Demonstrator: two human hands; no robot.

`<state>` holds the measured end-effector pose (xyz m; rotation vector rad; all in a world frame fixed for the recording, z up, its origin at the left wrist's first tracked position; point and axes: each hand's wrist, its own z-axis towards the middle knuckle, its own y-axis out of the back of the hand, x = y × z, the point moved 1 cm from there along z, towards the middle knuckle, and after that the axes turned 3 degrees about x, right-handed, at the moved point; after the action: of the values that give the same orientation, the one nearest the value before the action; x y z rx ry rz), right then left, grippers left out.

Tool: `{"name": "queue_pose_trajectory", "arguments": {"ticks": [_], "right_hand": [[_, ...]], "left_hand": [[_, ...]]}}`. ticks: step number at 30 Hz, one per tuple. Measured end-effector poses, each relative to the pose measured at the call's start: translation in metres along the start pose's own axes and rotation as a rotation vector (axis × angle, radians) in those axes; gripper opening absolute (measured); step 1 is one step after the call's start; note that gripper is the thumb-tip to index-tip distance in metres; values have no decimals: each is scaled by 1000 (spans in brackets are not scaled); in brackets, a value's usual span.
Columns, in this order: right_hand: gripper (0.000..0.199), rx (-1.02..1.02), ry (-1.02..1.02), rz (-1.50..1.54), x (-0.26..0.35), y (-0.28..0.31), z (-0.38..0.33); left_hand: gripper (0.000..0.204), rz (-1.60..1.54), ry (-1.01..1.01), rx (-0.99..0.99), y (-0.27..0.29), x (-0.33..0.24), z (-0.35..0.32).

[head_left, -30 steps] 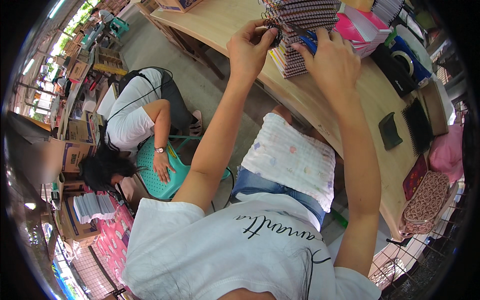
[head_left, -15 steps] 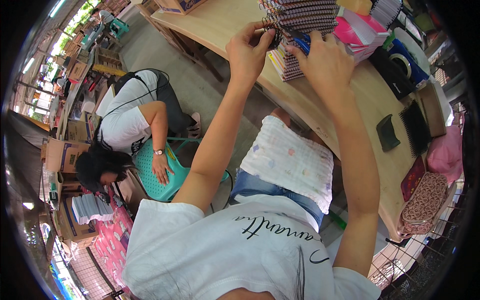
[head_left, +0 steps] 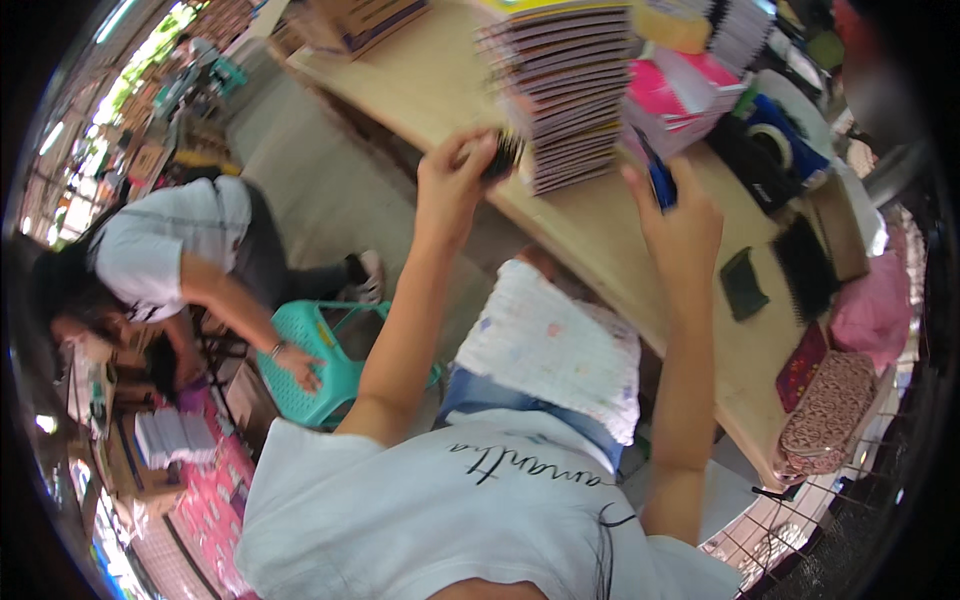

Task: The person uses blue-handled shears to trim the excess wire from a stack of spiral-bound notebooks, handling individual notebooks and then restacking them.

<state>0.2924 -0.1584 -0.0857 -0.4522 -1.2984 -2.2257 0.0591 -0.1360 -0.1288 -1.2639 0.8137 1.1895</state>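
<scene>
At the table's near edge rises a tall stack of spiral-bound notebooks (head_left: 575, 105). My left hand (head_left: 450, 190), left of the stack, pinches a small dark bunch (head_left: 503, 157) that looks like black binding coils, blurred by motion. To the right of the stack, my right hand (head_left: 685, 220) is closed around blue-handled pliers (head_left: 660, 182), whose dark jaws point up past the notebooks. Both hands are apart from the stack. A white patterned cloth (head_left: 550, 345) lies over my lap.
Right of the stack lie pink notepads (head_left: 685, 90), a black case (head_left: 755, 175), a dark curved piece (head_left: 743, 285), a black comb-like strip (head_left: 803, 270) and a patterned pouch (head_left: 828, 415). Leftward, a co-worker (head_left: 180, 240) leans on a green stool (head_left: 310, 370). A cardboard box (head_left: 350, 25) sits at the table's far end.
Both hands have drawn back from the notebooks and moved apart; the pliers have left the coils. The co-worker has leaned further left. My view has shifted slightly.
</scene>
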Motion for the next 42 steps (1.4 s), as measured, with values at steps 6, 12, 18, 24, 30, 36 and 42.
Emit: {"name": "queue_pose_trajectory", "arguments": {"ticks": [6, 12, 18, 24, 30, 36, 42], "right_hand": [[34, -320, -510, 1175, -104, 53, -65], [30, -490, -510, 1136, -136, 89, -91], [30, -440, -506, 863, -145, 90, -79], [41, -135, -230, 436, -79, 71, -30], [49, 106, 91, 7, 14, -12, 26], [49, 42, 183, -249, 51, -35, 38], [48, 75, 139, -347, 65, -36, 37]], "left_hand": [[32, -215, 288, 508, -161, 27, 18], [29, -45, -70, 561, -378, 70, 186], [51, 105, -91, 520, -391, 118, 190], [35, 177, -352, 402, -160, 40, -13], [35, 179, -484, -210, -14, 0, 11], [37, 217, -328, -7, -10, -30, 35], [26, 254, -312, -15, -11, -33, 40]]}}
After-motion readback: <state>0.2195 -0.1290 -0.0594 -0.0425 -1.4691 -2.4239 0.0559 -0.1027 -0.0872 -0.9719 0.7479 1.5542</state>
